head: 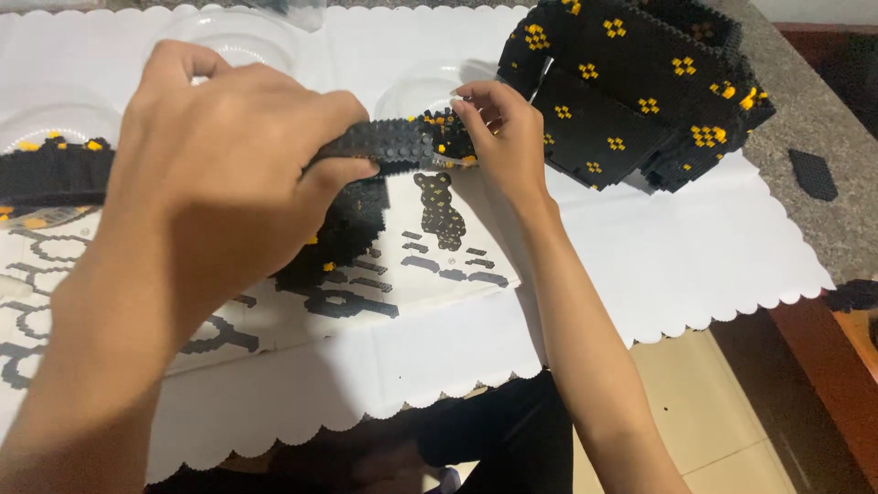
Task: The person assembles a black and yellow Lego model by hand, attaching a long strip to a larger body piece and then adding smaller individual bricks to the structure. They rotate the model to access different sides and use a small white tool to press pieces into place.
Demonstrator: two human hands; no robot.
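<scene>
Black plastic studded brick strip (389,144), flat and long, sits in mid-air above the middle of the bench (814,119), held from both ends. The left hand (215,151) comes in from 8 o'clock and clenches the strip's left end, thumb beneath and fingers (343,110) curled over the top. The right hand (503,128) reaches up from 5 o'clock, and its fingertips pinch the strip's right end, where small black and yellow bricks cluster. Directly beneath the strip lies a printed paper instruction sheet (430,247) with black figure diagrams, on a white scallop-edged paper mat (695,265). At 2 o'clock from the hands, just beside the right hand, rests a large black brick-built block with yellow diamond patterns (640,91). At 9 o'clock lies another black brick piece with yellow spots (55,169). Clear plastic bowls (416,91) stand at 12 o'clock.
</scene>
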